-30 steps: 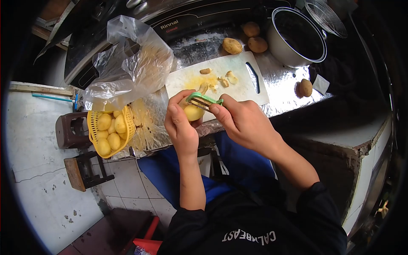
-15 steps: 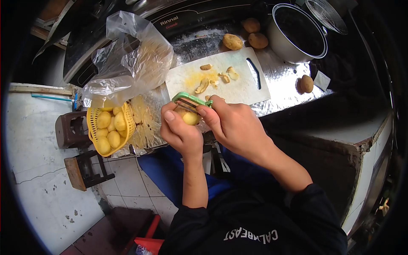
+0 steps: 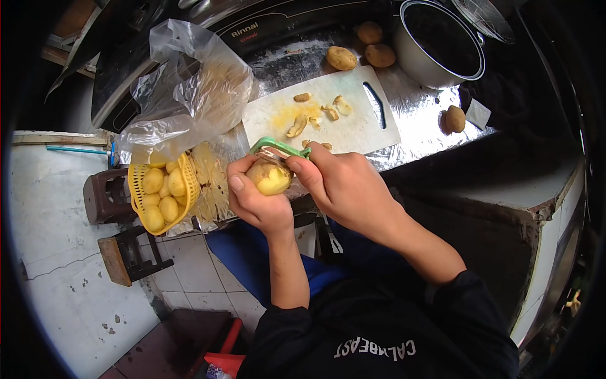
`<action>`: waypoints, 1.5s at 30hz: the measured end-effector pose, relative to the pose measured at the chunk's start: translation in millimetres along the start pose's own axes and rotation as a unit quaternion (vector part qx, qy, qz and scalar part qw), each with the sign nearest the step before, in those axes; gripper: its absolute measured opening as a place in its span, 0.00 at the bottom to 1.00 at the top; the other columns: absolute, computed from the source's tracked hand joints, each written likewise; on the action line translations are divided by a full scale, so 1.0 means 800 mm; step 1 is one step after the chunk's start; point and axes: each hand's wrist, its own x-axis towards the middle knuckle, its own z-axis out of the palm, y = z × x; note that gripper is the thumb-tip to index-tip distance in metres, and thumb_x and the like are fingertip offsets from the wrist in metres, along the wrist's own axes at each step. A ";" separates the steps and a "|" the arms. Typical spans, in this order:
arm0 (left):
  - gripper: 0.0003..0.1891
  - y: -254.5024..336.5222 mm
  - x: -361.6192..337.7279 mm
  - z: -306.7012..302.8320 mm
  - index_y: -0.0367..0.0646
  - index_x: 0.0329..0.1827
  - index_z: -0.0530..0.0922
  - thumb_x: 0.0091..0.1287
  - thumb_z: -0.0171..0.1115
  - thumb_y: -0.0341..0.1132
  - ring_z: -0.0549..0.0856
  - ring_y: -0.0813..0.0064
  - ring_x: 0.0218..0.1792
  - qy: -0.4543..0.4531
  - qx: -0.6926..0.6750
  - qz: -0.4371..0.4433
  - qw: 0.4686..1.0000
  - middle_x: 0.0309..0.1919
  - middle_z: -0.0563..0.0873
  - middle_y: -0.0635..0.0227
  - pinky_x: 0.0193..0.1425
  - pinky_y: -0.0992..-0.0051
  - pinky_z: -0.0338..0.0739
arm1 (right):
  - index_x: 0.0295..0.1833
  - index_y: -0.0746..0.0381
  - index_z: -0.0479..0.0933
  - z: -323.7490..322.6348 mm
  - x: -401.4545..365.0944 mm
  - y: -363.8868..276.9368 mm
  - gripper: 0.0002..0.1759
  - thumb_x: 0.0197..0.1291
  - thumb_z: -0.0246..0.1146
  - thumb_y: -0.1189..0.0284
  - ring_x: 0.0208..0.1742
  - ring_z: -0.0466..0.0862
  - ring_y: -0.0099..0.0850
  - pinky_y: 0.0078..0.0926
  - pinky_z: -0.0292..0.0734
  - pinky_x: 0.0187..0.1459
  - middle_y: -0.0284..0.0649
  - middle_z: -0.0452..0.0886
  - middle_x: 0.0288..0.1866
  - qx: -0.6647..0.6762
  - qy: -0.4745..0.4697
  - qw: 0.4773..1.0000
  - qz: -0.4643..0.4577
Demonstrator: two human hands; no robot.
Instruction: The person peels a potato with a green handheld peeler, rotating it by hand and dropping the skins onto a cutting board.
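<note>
A partly peeled potato (image 3: 273, 180) is gripped in my left hand (image 3: 260, 205), its yellow flesh showing on the near side and brown skin on the rest. My right hand (image 3: 350, 186) is closed around a green peeler (image 3: 279, 147), whose blade lies against the potato's upper side. Just beyond both hands is a white cutting board (image 3: 265, 123), on which several peel scraps (image 3: 297, 126) are scattered. Left of my hands, a yellow basket (image 3: 189, 183) holds several peeled potatoes (image 3: 168, 207).
Unpeeled potatoes (image 3: 341, 58) lie behind the board, and another brown potato (image 3: 454, 119) sits to the right by a small white packet (image 3: 478, 114). A large pot (image 3: 420, 60) stands at the back right. A clear plastic bag (image 3: 189, 82) spreads over the back left.
The potato has turned and tilted in my left hand, so more of its skin and bare flesh shows. The peeler has shifted slightly left. Both hands keep their holds.
</note>
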 end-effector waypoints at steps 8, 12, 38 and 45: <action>0.27 0.000 -0.001 0.000 0.34 0.34 0.76 0.73 0.36 0.50 0.80 0.72 0.29 -0.035 -0.045 0.007 0.998 0.28 0.81 0.61 0.36 0.75 0.76 | 0.30 0.65 0.71 0.001 0.011 -0.004 0.23 0.70 0.54 0.57 0.20 0.79 0.51 0.44 0.74 0.21 0.51 0.74 0.14 0.016 -0.021 0.999 0.021; 0.28 0.011 0.010 -0.005 0.33 0.32 0.76 0.72 0.35 0.50 0.80 0.72 0.29 -0.064 -0.036 0.040 0.997 0.27 0.82 0.61 0.36 0.75 0.75 | 0.30 0.66 0.72 -0.005 0.014 -0.011 0.21 0.70 0.55 0.60 0.20 0.78 0.52 0.44 0.72 0.23 0.53 0.73 0.15 0.074 -0.029 0.997 0.006; 0.20 0.021 0.008 -0.002 0.34 0.44 0.75 0.67 0.38 0.41 0.81 0.68 0.41 -0.106 -0.325 -0.223 0.913 0.40 0.81 0.57 0.47 0.71 0.77 | 0.31 0.59 0.71 0.002 -0.006 -0.005 0.20 0.66 0.58 0.53 0.14 0.79 0.38 0.33 0.73 0.15 0.39 0.74 0.12 -0.160 0.006 0.983 -0.093; 0.20 0.016 0.007 -0.005 0.32 0.41 0.75 0.66 0.39 0.40 0.79 0.64 0.39 -0.118 -0.387 -0.177 0.897 0.37 0.79 0.56 0.46 0.70 0.74 | 0.32 0.60 0.67 -0.002 0.000 -0.012 0.19 0.67 0.58 0.57 0.16 0.78 0.43 0.36 0.71 0.18 0.41 0.74 0.15 -0.123 0.008 0.989 -0.082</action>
